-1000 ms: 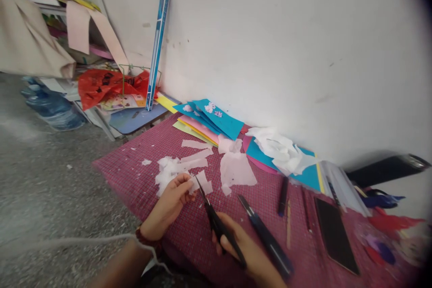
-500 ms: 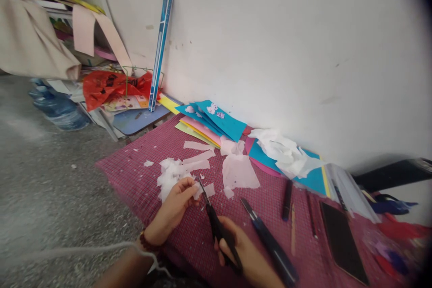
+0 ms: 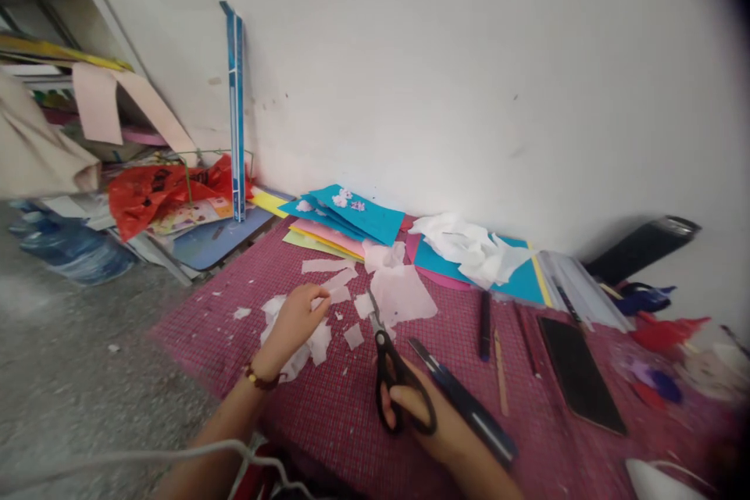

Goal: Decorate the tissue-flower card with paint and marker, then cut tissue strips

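Note:
My right hand [image 3: 410, 406] is wrapped through the handles of black-handled scissors [image 3: 383, 351]. Their blades point away from me, beside small cut squares of thin white paper [image 3: 354, 336]. Over a loose heap of white paper scraps [image 3: 319, 344] hovers my left hand [image 3: 296, 320], fingers reaching forward and apart, nothing visible in them. Its fingertips are close to a pale paper strip [image 3: 338, 283]; whether they touch it I cannot tell. A larger torn sheet of thin paper [image 3: 404, 293] lies beyond the scissors.
On the red checked tabletop [image 3: 345, 437] lie a utility knife [image 3: 469, 406], a dark marker [image 3: 484, 328], a wooden stick [image 3: 501, 375] and a phone [image 3: 580, 375]. Blue card sheets [image 3: 375, 215] and crumpled white paper [image 3: 469, 246] lie near the wall. A white cable [image 3: 193, 453] crosses my left forearm.
My left hand has let go of a small paper piece and moved left, towards the strips. The scissors have moved away from it, to the right. The view has turned slightly right.

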A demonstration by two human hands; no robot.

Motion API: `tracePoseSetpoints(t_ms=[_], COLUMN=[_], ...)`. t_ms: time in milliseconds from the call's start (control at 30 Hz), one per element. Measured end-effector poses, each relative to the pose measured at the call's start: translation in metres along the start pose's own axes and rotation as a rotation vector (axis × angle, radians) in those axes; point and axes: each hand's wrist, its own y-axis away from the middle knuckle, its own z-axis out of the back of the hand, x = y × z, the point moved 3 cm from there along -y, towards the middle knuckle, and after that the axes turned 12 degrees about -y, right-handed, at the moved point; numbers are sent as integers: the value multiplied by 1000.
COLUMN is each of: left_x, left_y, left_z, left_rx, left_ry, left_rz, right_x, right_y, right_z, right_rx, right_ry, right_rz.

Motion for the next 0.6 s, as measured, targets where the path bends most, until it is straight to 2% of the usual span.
tracePoseSetpoints(t_ms=[133,333,467,600], left_x=[4,4,-4,-9], left_y=[-22,-36,-38,-33], left_z=[-12,-24,-12,8], left_rx=[39,84,51,9], left_ry=[-266,-485,-464,-341], left_rz=[-23,-76,-108,-110], right_x=[-5,-10,-19,-15], right_y=[-1,7,7,6], right_z=[7,5,3,-3], right_rx=[-13,120,147,163], right_ry=[-83,20,-22,-46], right_rz=[-50,-192,-284,-310])
